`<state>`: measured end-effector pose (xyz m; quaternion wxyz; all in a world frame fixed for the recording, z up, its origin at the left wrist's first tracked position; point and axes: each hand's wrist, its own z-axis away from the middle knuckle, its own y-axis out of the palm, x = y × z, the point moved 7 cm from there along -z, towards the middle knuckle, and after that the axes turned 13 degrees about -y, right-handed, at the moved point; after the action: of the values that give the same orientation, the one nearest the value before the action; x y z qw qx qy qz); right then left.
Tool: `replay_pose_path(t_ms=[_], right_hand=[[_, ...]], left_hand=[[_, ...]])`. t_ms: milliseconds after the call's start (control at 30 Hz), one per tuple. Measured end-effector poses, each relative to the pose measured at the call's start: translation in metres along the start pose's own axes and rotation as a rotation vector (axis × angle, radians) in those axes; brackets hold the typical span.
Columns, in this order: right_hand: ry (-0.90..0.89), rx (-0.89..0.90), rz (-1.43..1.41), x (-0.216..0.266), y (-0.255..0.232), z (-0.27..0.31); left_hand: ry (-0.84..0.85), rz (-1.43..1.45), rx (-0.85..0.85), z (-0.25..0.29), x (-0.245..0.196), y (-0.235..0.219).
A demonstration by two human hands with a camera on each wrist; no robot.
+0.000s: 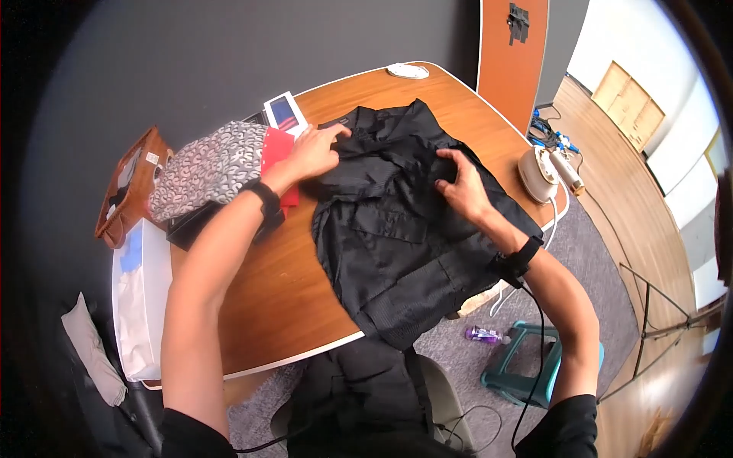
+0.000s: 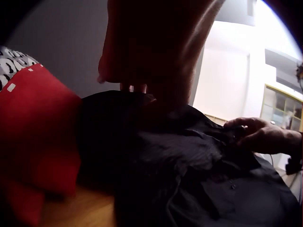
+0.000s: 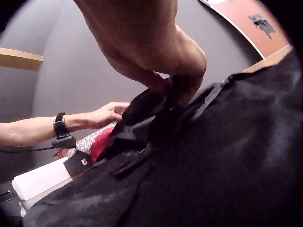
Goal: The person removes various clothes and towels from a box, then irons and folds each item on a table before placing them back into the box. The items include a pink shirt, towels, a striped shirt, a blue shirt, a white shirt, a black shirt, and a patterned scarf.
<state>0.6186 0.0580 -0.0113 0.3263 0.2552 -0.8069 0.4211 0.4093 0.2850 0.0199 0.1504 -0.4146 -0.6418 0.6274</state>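
A black long-sleeved garment [image 1: 397,221] lies rumpled over the table, its lower part hanging past the front edge. At its upper left, the left hand [image 1: 314,153] pinches the cloth, part of it raised; its fingertips are partly hidden behind the fabric in the left wrist view. Farther right, the right hand [image 1: 464,187] has thumb and fingers closed on another part of the garment. From the right wrist view, this right hand [image 3: 161,56] grips a fold of dark cloth [image 3: 142,118], with the left hand [image 3: 106,116] beyond it.
Left of the garment are a leopard-print cloth [image 1: 210,164] with a red part, a white-framed box [image 1: 285,113], a brown basket [image 1: 122,191] and a white bin [image 1: 141,305]. An iron [image 1: 538,174] stands at the table's right edge. A teal stool [image 1: 519,366] is on the floor.
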Motion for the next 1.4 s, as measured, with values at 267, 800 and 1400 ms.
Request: replay_pose_path(t_ms=[267,800,1400], right_hand=[[0.046,0.0,0.11,-0.055,-0.04,-0.066],[0.369,-0.386,0.051,-0.087,-0.144,0.228],[0.561,-0.348,-0.655,-0.152,-0.099,0.227]], left_hand=[[-0.263,-0.381,0.047,-0.02,0.037,-0.026],[0.599,-0.188,0.349,0.277,-0.147,0.03],[0.767,-0.183,0.122,0.3,-0.168,0.069]])
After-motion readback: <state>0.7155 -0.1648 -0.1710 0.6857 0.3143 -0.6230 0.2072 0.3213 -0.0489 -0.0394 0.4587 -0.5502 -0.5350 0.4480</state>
